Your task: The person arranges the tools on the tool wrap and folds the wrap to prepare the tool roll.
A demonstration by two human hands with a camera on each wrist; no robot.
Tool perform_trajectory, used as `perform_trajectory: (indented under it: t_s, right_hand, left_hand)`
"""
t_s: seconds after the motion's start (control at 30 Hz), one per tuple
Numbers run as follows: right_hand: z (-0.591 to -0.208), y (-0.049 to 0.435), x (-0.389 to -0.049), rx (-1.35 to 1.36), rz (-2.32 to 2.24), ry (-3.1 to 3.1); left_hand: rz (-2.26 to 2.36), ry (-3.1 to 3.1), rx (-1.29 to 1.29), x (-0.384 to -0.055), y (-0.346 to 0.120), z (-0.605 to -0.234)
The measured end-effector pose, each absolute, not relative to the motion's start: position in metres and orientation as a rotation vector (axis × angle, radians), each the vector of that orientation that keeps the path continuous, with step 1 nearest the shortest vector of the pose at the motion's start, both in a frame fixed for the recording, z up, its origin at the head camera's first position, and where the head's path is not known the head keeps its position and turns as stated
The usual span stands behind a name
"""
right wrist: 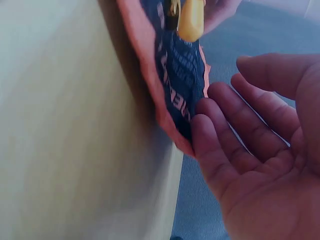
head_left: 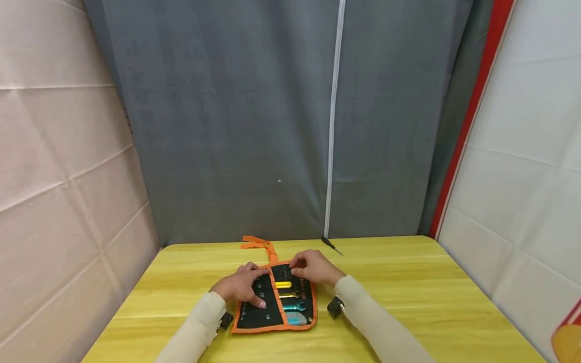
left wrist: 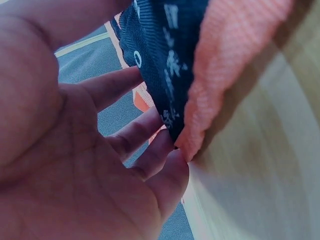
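Note:
A black tool pouch (head_left: pixel 254 316) with orange trim lies unrolled on the table. My left hand (head_left: pixel 242 284) rests on its left half, thumb spread; the left wrist view shows the fingertips along the pouch's orange edge (left wrist: pixel 207 85). At the far right corner is my right hand (head_left: pixel 316 268), its fingers loosely bent against the edge in the right wrist view, thumb apart from them. Tools sit in the pouch's pockets: a yellow handle (head_left: pixel 283 285), a brass-coloured wrench (head_left: pixel 291 295), a teal wrench (head_left: pixel 295 306) and a pale blue tool (head_left: pixel 297 318).
Behind the pouch, orange tie straps (head_left: pixel 256 243) stretch toward the table's back edge. A black-handled screwdriver (head_left: pixel 330 244) lies at the back, right of the straps. A grey curtain (head_left: pixel 245 151) hangs behind the yellow wood-grain table (head_left: pixel 408 282).

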State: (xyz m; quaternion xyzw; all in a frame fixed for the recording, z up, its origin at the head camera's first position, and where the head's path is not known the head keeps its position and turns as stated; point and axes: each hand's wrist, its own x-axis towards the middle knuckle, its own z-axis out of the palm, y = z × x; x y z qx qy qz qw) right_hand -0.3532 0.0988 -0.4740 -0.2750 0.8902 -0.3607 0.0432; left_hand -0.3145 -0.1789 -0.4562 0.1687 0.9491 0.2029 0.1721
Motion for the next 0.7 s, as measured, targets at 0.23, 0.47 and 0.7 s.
perform_trajectory:
  t_s: [0.23, 0.47, 0.7]
  right_hand:
    - [-0.474, 0.106, -0.36, -0.777, -1.12, 2.766]
    - [-0.474, 0.112, -0.37, -0.727, -1.216, 2.778]
    - [-0.479, 0.122, -0.385, -0.579, -1.282, 2.837]
  left_hand:
    - [0.59, 2.687, 0.475, -0.315, -0.18, -0.457]
    - [0.594, 2.697, 0.479, -0.315, -0.18, -0.457]
    - [0.61, 2.683, 0.48, -0.315, -0.179, -0.457]
